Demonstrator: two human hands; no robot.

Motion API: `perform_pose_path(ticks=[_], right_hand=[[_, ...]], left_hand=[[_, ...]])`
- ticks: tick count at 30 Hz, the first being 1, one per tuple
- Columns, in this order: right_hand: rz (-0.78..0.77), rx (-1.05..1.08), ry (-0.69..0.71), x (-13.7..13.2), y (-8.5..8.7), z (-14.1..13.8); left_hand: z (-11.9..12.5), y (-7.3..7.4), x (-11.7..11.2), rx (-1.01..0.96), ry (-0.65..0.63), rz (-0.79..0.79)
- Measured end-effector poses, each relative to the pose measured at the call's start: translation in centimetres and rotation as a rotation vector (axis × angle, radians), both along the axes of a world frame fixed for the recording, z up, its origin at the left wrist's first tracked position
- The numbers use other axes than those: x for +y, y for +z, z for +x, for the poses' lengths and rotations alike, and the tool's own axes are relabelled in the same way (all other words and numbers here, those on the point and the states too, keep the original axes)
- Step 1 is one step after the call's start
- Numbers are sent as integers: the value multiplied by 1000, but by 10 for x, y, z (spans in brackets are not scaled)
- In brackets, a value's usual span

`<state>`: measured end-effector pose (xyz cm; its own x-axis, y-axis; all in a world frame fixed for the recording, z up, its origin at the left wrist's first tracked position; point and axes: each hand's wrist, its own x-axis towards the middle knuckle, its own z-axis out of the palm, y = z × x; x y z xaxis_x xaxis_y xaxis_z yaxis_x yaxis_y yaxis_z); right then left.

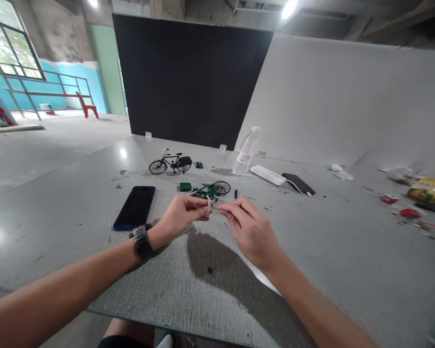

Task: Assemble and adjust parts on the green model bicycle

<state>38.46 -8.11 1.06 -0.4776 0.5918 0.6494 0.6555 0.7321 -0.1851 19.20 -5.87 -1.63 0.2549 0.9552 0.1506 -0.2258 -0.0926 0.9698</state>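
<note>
My left hand [186, 215] is closed, pinching a small silvery metal part [210, 203] between thumb and fingertips. My right hand [250, 227] is closed too, its fingertips on a thin metal rod [216, 208] that meets the silvery part; its far end is hidden in the fingers. Just beyond both hands a green model bicycle [217, 188] lies on its side, partly covered by the left fingers. A small green box-shaped piece [185, 186] lies left of it. To the right rests a short black piece [236, 194].
A black model bicycle [172, 162] stands farther back. A dark phone [135, 208] lies by my left wrist. Behind are a plastic bottle [245, 153], a white power bank [268, 175] and a black slab [298, 183]. A yellow package [429, 191] sits far right.
</note>
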Motion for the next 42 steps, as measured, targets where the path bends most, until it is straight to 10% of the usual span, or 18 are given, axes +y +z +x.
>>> perform_pose_path(ticks=[9, 19, 26, 37, 42], right_hand=[[-352, 129, -33, 2, 5, -2], [-62, -35, 9, -8, 3, 5], [-578, 243, -59, -1, 6, -5], [-33, -274, 3, -2, 3, 10], [-179, -170, -20, -6, 1, 0]], left_hand=[[-5, 8, -2, 211, 92, 229], [-3, 4, -1, 35, -15, 68], [-9, 6, 2, 279, 111, 403], [-9, 2, 5, 7, -114, 5], [-12, 1, 3, 135, -87, 164]])
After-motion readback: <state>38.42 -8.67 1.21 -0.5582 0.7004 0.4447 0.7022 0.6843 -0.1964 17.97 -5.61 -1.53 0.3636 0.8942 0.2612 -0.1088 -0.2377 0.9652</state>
